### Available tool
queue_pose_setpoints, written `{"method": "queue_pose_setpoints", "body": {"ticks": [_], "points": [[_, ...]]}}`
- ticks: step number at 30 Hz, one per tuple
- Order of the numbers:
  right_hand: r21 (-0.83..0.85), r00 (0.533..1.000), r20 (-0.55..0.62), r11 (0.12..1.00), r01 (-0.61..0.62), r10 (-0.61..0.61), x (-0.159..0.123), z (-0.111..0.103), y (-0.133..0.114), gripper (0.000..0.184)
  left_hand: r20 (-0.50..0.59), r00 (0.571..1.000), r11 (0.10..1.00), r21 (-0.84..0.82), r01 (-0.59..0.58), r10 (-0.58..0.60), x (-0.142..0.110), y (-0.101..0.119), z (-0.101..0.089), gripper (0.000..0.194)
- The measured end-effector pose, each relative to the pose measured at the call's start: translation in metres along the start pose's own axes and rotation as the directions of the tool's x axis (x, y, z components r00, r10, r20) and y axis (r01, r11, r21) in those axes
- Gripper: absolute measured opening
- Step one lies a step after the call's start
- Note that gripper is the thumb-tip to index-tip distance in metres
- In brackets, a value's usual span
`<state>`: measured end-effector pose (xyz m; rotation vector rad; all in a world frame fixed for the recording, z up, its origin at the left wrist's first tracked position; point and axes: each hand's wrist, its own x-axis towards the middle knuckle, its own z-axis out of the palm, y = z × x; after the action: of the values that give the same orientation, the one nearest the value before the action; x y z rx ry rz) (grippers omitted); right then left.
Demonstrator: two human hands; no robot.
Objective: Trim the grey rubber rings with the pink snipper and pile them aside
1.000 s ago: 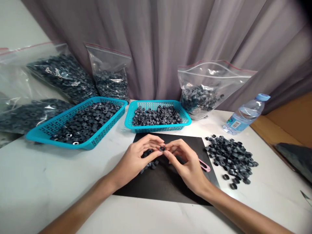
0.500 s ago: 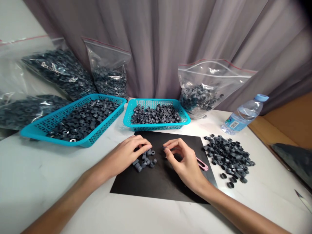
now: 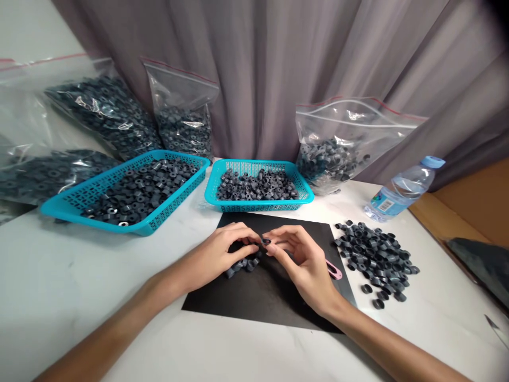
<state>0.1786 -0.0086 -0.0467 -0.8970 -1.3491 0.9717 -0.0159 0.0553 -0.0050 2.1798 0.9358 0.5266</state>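
Over a black mat point(image 3: 222, 302), my two hands meet at the fingertips. My right hand point(image 3: 306, 262) pinches a small dark grey ring-shaped cap point(image 3: 266, 241) between thumb and fingers. The thumb and index finger of my left hand point(image 3: 222, 246) are closed right beside that cap; what they hold, if anything, is hidden. Below the left fingers lies a small heap of dark grey cylindrical spacers point(image 3: 242, 265), partly covered by the hand. A pink-handled cutter point(image 3: 334, 270) lies on the mat, partly behind my right hand.
Two blue baskets point(image 3: 151, 223) point(image 3: 260, 207) hold many grey spacers. A pile of dark caps point(image 3: 376, 260) lies at the right, near a water bottle point(image 3: 405, 188). Zip bags of parts point(image 3: 185, 127) point(image 3: 330, 159) stand before a grey curtain point(image 3: 254, 79). A cardboard box point(image 3: 477, 196) is at far right.
My left hand has moved right from the spacer heap, and its fingertips now meet those of my right hand at the cap. The view has shifted slightly.
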Motion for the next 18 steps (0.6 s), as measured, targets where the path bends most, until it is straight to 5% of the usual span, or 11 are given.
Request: {"method": "queue_pose_setpoints", "body": {"ticks": [18], "points": [[0.072,0.999,-0.031,0.997,-0.04,0.042,0.001,-0.0016,0.0017,0.017,-0.091,0.99,0.895,-0.443,0.055,-0.106,0.0054,0.0023,0.0003,0.023]]}}
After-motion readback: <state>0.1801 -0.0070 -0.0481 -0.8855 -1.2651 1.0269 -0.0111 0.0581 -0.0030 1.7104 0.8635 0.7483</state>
